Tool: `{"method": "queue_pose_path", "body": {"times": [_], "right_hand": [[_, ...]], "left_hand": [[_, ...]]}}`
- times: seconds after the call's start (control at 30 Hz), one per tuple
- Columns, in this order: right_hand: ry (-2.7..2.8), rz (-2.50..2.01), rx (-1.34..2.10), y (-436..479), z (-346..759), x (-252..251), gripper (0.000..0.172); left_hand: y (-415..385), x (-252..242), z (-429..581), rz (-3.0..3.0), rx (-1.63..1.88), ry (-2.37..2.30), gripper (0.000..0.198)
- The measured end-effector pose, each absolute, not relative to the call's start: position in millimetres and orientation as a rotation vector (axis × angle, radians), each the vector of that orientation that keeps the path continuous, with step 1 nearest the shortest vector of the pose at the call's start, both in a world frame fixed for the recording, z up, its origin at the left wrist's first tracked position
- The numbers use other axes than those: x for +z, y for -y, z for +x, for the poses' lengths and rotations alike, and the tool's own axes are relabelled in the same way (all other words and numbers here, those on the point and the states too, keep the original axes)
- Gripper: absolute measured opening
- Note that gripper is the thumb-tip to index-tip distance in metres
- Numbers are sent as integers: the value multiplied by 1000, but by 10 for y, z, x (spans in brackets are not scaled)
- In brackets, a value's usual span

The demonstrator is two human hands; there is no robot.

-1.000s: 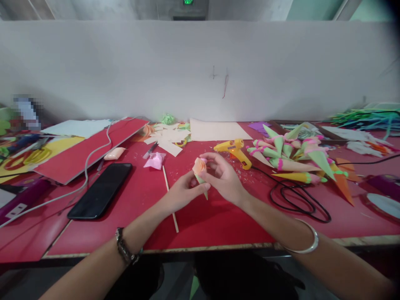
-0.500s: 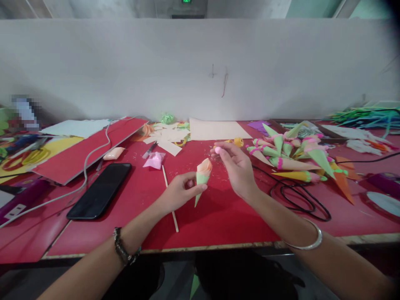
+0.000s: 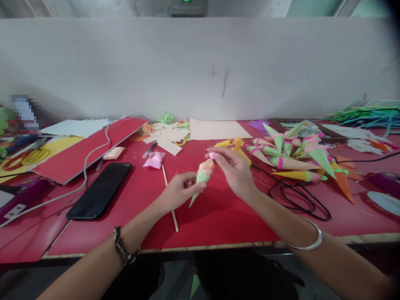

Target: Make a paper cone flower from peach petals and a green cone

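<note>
In my left hand [image 3: 181, 189] is a small paper cone [image 3: 203, 176], light green below with pleated peach paper at its mouth, its tip slanting down to the left. The thumb and fingers are closed around it. My right hand [image 3: 236, 171] pinches a small pink ball [image 3: 213, 155], apparently soft clay, close above the cone's peach top; whether they touch I cannot tell. Just behind the right hand lies a yellow glue gun [image 3: 238, 143], partly hidden by it. A thin wooden stick [image 3: 173, 212] lies beside my left hand, near a pink packet [image 3: 154, 160].
At the right is a pile of paper cones with pink trim [image 3: 289, 150], beside a coiled black cable [image 3: 304, 204]. A black phone [image 3: 100, 191], a white cable [image 3: 86, 166] and a red board [image 3: 90, 148] lie left. Paper pieces [image 3: 170, 135] lie behind, before a grey partition [image 3: 140, 66].
My right hand has brought the pink ball down and left to the cone's top. The cone has tilted, its mouth leaning right. More of the glue gun shows.
</note>
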State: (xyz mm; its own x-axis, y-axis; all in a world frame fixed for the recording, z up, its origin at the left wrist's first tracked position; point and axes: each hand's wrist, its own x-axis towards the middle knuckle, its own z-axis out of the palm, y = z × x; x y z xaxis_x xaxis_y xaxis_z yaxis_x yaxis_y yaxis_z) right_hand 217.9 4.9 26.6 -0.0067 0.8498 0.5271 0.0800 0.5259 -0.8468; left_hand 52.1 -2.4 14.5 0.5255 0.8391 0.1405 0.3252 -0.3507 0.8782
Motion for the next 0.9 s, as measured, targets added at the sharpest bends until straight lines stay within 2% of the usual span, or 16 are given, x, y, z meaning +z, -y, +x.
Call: {"method": "queue_pose_path", "body": {"times": [0.27, 0.9], "right_hand": [[1498, -867, 700, -41, 2168, 240, 24], [1539, -837, 716, -24, 2157, 239, 27]], "left_hand": [[43, 183, 545, 1882, 811, -1010, 26], [22, 158, 546, 1736, 880, -1045, 26]]}}
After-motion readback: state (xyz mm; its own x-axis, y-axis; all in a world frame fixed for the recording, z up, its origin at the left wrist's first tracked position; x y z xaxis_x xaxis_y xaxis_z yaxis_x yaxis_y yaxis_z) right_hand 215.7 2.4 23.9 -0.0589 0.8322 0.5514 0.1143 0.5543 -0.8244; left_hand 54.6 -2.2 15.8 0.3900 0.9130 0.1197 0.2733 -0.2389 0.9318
